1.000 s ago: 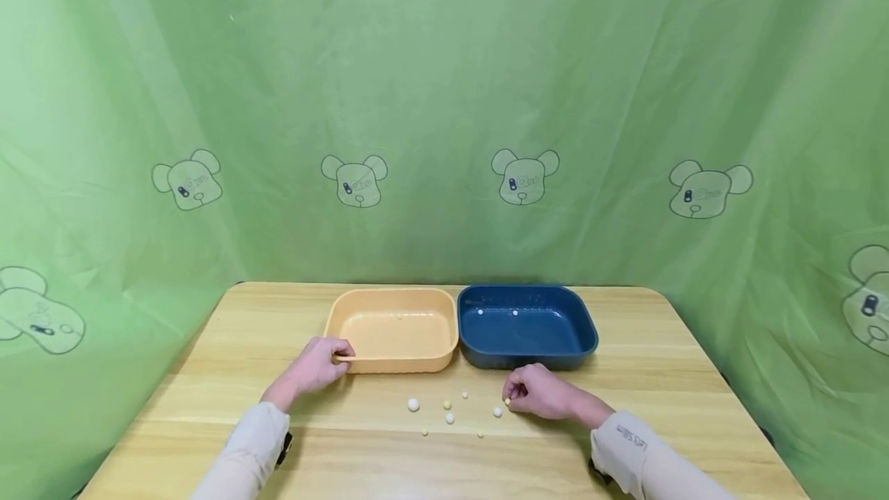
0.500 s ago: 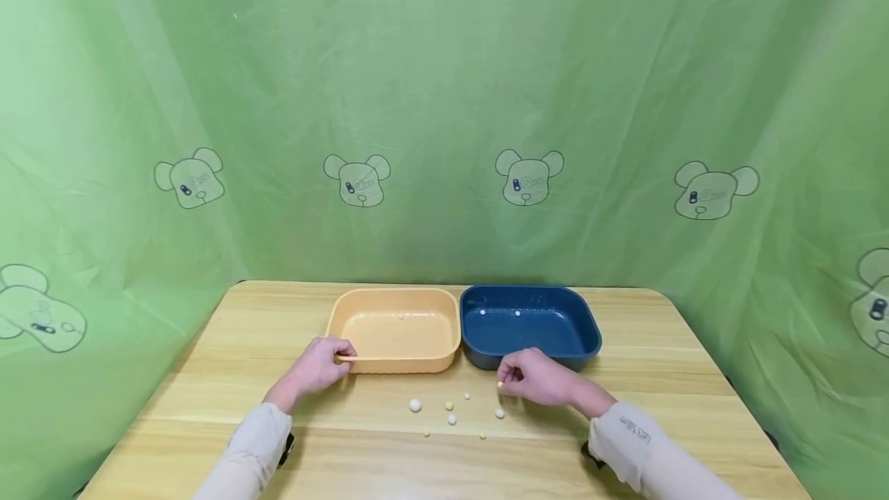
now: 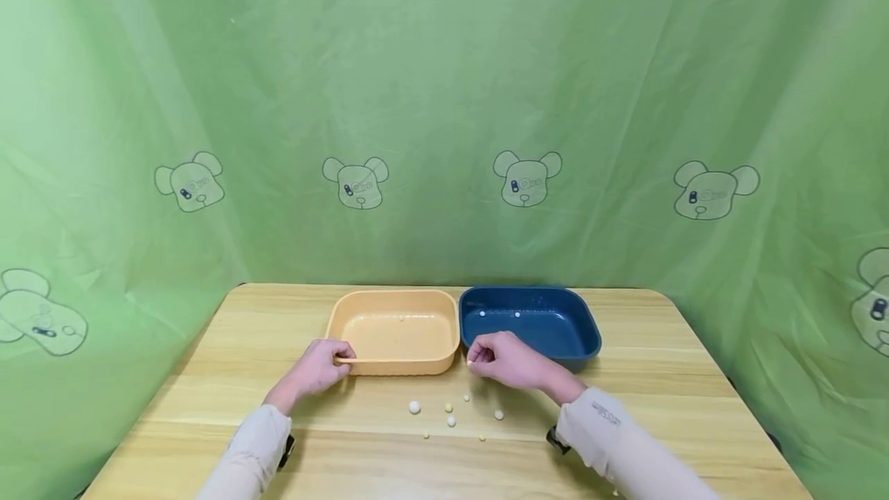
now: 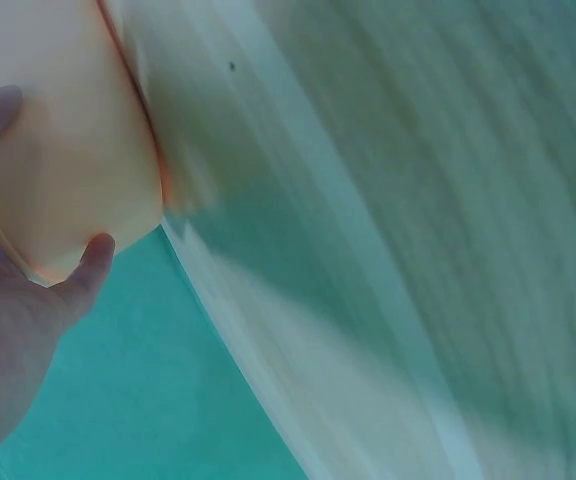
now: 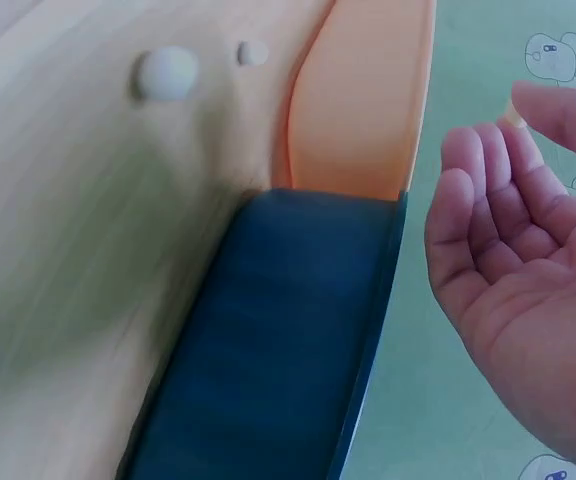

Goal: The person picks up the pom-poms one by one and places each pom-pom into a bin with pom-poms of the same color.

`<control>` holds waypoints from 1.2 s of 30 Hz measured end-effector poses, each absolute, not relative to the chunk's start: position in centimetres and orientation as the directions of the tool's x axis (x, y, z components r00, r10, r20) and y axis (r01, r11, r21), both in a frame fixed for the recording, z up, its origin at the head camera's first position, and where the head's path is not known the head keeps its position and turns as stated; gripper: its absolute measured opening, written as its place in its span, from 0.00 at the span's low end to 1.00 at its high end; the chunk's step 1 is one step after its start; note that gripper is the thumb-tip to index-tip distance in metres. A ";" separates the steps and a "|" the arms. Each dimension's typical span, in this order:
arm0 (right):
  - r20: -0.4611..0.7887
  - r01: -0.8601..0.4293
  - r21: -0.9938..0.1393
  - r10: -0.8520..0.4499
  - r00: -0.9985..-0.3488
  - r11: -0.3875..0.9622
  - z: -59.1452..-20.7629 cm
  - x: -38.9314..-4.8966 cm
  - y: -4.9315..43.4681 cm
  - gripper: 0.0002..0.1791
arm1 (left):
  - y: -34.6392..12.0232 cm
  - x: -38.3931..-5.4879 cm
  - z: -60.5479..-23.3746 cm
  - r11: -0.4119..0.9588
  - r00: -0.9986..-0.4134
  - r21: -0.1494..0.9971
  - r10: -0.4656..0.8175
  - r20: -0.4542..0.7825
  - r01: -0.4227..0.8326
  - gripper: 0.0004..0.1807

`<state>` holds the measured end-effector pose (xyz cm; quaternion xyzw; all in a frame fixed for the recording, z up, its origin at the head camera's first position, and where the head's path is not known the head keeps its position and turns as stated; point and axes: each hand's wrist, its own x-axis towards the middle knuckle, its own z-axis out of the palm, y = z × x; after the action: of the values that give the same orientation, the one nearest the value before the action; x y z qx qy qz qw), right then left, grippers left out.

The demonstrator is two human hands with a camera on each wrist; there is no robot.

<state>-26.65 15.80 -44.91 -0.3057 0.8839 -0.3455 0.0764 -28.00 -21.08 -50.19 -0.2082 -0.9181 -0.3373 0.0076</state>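
My left hand (image 3: 318, 366) holds the front left corner of the peach-orange basin (image 3: 406, 366), thumb over its outer wall in the left wrist view. One small pale ball (image 3: 400, 319) lies inside that basin. Between thumb and index finger, my right hand (image 3: 512, 362) pinches a tiny pale yellow ball (image 5: 513, 114). That hand hovers over the front left rim of the dark blue basin (image 3: 588, 334), close to where the two basins meet. Two small white balls are in the blue basin, one at its left (image 3: 482, 314) and one near its middle (image 3: 517, 315).
Several loose balls lie on the wooden table in front of the basins, among them a larger white ball (image 3: 414, 407), a yellow ball (image 3: 448, 407) and a white ball (image 3: 498, 415). A green curtain (image 3: 444, 238) with bear prints surrounds the table (image 3: 361, 469).
My right hand has lifted the tiny yellow ball from the table and carried it left and away from me, up to the blue basin's front left. The left hand stays on the orange basin.
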 end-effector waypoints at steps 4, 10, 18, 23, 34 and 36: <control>0.111 -0.489 -0.668 -0.575 -0.810 0.561 -44.9 -27.3 14.4 0.02 | -21.2 -28.0 -50.3 0.686 -0.915 0.618 0.372 0.157 0.385 0.07; 0.136 -0.466 -0.706 -0.544 -0.828 0.533 -44.9 -28.1 12.7 0.01 | -21.2 -28.1 -50.4 0.681 -0.911 0.617 0.377 0.165 0.394 0.08; 0.158 -0.440 -0.713 -0.487 -0.859 0.545 -45.2 -29.0 10.7 0.03 | -21.2 -28.1 -50.4 0.681 -0.913 0.623 0.378 0.152 0.385 0.07; 0.149 -0.436 -0.705 -0.485 -0.862 0.559 -45.5 -29.5 10.0 0.03 | -21.2 -28.1 -50.4 0.686 -0.908 0.605 0.382 0.173 0.404 0.08; 0.148 -0.421 -0.668 -0.444 -0.884 0.614 -46.2 -30.2 8.9 0.03 | -21.2 -28.0 -50.4 0.685 -0.913 0.615 0.372 0.166 0.391 0.07; 0.148 -0.417 -0.664 -0.437 -0.887 0.621 -46.3 -30.4 8.9 0.04 | -21.2 -28.0 -50.4 0.691 -0.914 0.608 0.370 0.168 0.391 0.08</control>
<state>-30.42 8.91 -46.34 -0.2372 0.9000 -0.3653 0.0140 -28.01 -21.19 -50.41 -0.2070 -0.9193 -0.3344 0.0163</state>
